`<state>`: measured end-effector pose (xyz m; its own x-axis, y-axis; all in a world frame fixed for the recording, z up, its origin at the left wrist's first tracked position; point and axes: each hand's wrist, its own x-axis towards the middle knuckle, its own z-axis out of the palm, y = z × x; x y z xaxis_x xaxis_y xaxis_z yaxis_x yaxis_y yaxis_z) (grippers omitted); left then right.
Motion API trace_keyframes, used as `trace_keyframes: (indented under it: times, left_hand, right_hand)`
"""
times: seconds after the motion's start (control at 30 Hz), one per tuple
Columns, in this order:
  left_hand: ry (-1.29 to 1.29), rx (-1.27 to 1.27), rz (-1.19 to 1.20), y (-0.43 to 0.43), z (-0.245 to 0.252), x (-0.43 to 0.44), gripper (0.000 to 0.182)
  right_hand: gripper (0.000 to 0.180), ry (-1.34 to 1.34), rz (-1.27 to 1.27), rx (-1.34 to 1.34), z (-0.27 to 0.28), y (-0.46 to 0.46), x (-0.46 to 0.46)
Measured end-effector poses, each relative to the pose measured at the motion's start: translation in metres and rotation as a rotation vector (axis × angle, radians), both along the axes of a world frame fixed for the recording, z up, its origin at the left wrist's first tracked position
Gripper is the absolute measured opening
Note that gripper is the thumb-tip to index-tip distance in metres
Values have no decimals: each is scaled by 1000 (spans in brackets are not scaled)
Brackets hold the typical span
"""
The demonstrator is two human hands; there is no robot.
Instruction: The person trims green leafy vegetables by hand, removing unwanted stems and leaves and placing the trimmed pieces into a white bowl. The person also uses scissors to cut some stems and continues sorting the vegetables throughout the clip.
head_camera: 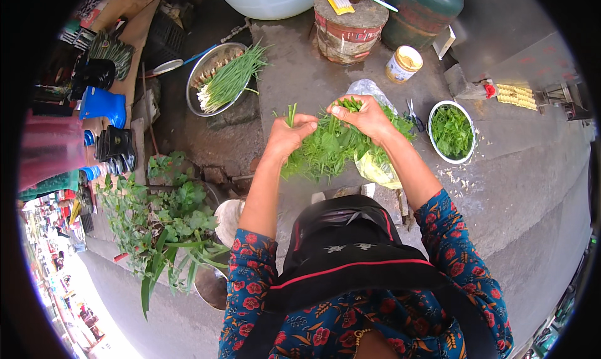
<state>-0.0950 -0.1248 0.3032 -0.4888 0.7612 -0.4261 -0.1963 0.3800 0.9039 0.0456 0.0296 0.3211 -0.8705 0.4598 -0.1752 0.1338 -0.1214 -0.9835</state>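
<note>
A few green stems (292, 114) stick up from my left hand (290, 136), whose thumb and fingers are closed around them. My right hand (368, 117) grips a small bunch of green stalks (350, 104), their ends pointing up between thumb and fingers. Below and between both hands lies a heap of leafy greens with curling tendrils (324, 154). Part of that heap rests on a clear plastic bag (375, 92) and a yellowish plastic bag (378, 171). Scissors (413, 112) lie on the ground just right of the heap. My right wrist covers part of the greens.
At right stands a white-rimmed basin (433, 140) of picked greens, with pale scraps around it. Spring onions (230, 79) fill a metal bowl (191, 103) at left. Ahead are a tin (399, 72), a round stool-like block (347, 39) and a gas cylinder (420, 16). Potted plants (164, 213) flank my left arm.
</note>
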Motion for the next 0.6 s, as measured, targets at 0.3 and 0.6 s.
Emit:
trace_keyframes:
  times: [0.3, 0.6]
  left_hand:
    - [111, 75, -1, 11, 3, 15, 15]
    - [-72, -36, 269, 5, 3, -8, 14]
  right_hand:
    - [17, -146, -103, 204, -9, -12, -16]
    - [17, 199, -194, 367, 35, -9, 8]
